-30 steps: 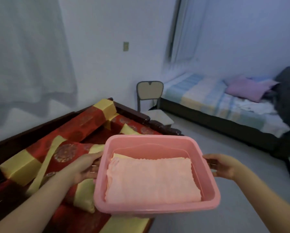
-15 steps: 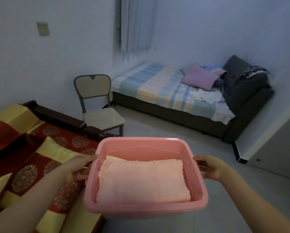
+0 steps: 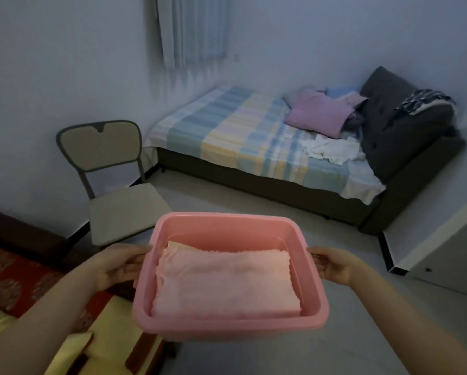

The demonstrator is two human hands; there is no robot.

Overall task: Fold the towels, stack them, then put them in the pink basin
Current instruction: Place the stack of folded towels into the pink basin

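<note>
The pink basin (image 3: 227, 324) is held up in the air in front of me, above the floor and the couch's edge. Inside it lies a stack of folded towels: a pink towel (image 3: 227, 282) on top and a yellow towel's corner (image 3: 177, 244) peeking out beneath at the back left. My left hand (image 3: 118, 265) grips the basin's left rim. My right hand (image 3: 332, 266) grips the right rim, fingers curled around its handle.
A beige chair (image 3: 118, 212) stands just beyond the basin to the left. A red and yellow cushioned couch (image 3: 24, 288) is at the lower left. A striped bed (image 3: 254, 136) with pillows and a dark sofa (image 3: 405, 125) lies across the room. White cabinet (image 3: 448, 255) at right.
I have turned to the right with the basin in both hands. The couch has slid out to the left of view, and the chair and bed have come closer to centre.
</note>
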